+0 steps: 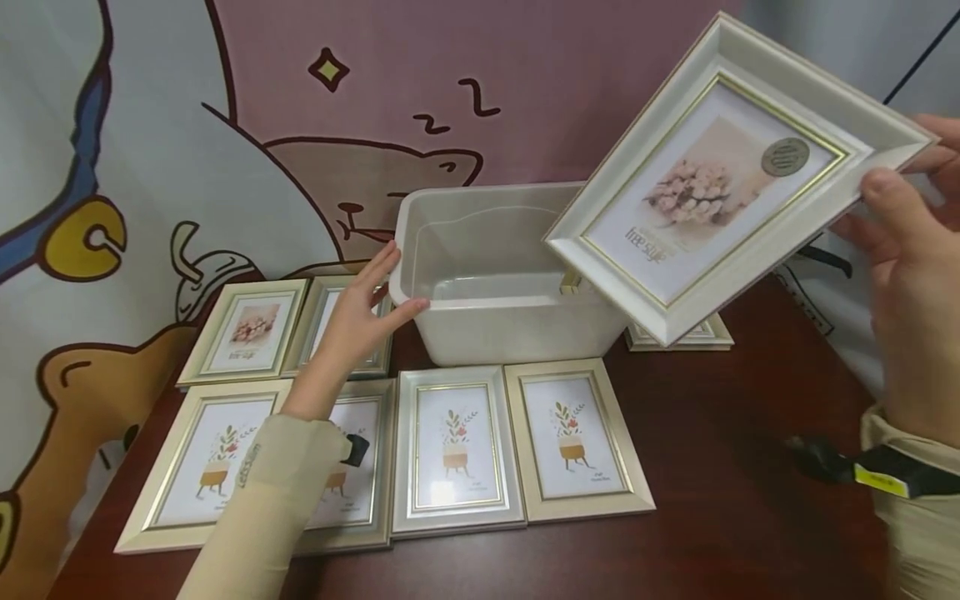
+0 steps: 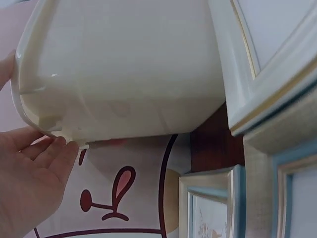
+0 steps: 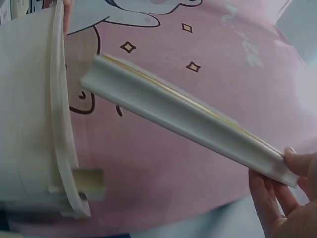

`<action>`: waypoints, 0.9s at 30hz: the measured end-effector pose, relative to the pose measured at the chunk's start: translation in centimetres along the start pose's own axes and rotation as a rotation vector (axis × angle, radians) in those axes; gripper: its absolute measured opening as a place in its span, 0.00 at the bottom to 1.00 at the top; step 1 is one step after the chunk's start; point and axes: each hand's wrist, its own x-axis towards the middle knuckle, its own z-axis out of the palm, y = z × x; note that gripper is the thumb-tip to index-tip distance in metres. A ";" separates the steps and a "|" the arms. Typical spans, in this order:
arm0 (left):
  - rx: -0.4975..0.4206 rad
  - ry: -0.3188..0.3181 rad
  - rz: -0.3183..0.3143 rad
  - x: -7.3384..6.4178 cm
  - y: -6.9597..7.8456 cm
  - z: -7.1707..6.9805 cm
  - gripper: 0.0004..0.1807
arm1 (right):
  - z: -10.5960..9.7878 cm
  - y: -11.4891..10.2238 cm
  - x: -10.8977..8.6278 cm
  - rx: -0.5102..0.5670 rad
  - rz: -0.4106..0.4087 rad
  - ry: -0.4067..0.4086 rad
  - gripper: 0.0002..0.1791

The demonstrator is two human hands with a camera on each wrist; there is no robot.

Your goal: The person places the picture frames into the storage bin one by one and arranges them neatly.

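My right hand (image 1: 911, 250) holds a white picture frame (image 1: 697, 208) by one corner, thumb on its front face. Tilted in the air, the frame overlaps the right end of an off-white plastic bin (image 1: 517, 329). It has a gold inner edge, a pink flower print and a round grey sticker. In the right wrist view, the frame (image 3: 188, 116) is seen edge-on, apart from the bin's rim (image 3: 62, 109). At the bin's left corner, my left hand (image 1: 356, 321) grips the rim, with fingers along the side and thumb over the front.
Several framed prints lie face up on the dark red table (image 1: 720, 467), including a white frame (image 1: 453, 508) and a cream frame (image 1: 577, 504) before the bin. Another frame (image 1: 712, 333) lies right of it, partly hidden. A cartoon-printed cloth (image 1: 555, 83) hangs behind.
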 end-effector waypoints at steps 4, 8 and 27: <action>-0.076 0.017 -0.002 -0.1 0.1 0.4 0.41 | 1.8 1.0 0.2 0.013 0.001 0.056 0.23; -0.129 0.055 -0.006 -0.1 0.1 0.9 0.39 | 3.1 2.6 0.4 0.054 -0.030 0.083 0.23; -0.247 0.078 -0.075 -0.5 -0.1 1.6 0.39 | 5.6 8.4 0.5 -0.056 -0.210 0.163 0.19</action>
